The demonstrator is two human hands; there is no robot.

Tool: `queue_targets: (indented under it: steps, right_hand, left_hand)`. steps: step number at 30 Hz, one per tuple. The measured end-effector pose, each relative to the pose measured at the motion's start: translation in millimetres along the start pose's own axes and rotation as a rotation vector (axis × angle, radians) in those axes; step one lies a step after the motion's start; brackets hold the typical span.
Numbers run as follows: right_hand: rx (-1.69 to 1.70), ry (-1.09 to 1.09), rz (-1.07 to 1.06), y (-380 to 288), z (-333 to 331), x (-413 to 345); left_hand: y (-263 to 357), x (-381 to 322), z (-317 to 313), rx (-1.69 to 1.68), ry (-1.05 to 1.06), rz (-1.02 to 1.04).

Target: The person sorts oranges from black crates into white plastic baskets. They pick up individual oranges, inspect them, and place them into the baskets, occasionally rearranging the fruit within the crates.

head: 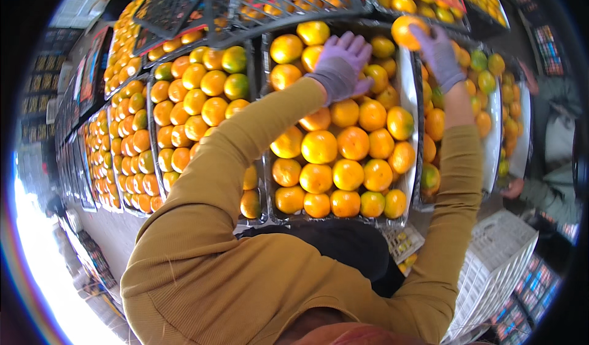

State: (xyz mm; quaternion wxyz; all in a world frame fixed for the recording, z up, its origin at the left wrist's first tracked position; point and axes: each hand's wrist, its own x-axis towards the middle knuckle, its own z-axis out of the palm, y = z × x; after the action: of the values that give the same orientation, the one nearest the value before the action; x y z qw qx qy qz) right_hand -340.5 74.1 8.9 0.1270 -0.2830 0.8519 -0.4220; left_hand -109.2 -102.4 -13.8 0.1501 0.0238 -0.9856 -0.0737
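My left hand (343,66), in a purple glove with a grey cuff, lies palm down over the oranges in the crate before me. Its fingers are spread; what is under the palm is hidden. My right hand (435,52), gloved the same way, grips a single orange (407,33) above the far right corner of that crate. The black crate (418,161) has a pale liner along its right side and holds rows of stacked oranges (353,143), some tinged green. My left forearm crosses over the neighbouring crate's fruit.
More crates of oranges (193,101) stand close on the left and right (483,82). An upturned black plastic crate (285,4) lies across the back ones. White plastic crates (492,262) are stacked at lower right. Another person's hand (513,188) is at the right edge.
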Motion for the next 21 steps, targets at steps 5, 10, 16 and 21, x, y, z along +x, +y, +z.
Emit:
queue_targets:
  steps: [5, 10, 16, 21]
  right_hand:
    - [0.272, -0.175, 0.339, -9.5, 63.7, -0.8]
    - [0.280, -0.047, 0.483, 2.3, 91.0, 4.9]
    - [-0.189, 0.012, 0.256, -10.0, 116.6, 4.8]
    - [-0.231, -0.329, 0.469, -48.2, 88.6, 11.4]
  left_hand:
    - [-2.1, -1.4, -2.6, -0.207, 0.082, -0.103]
    - [-5.1, -8.4, 12.5, -0.165, 0.086, -0.101]
    - [-8.6, -11.7, 20.3, -0.201, 0.127, -0.074]
    - [-8.0, -13.7, 10.7, -0.187, 0.199, -0.040]
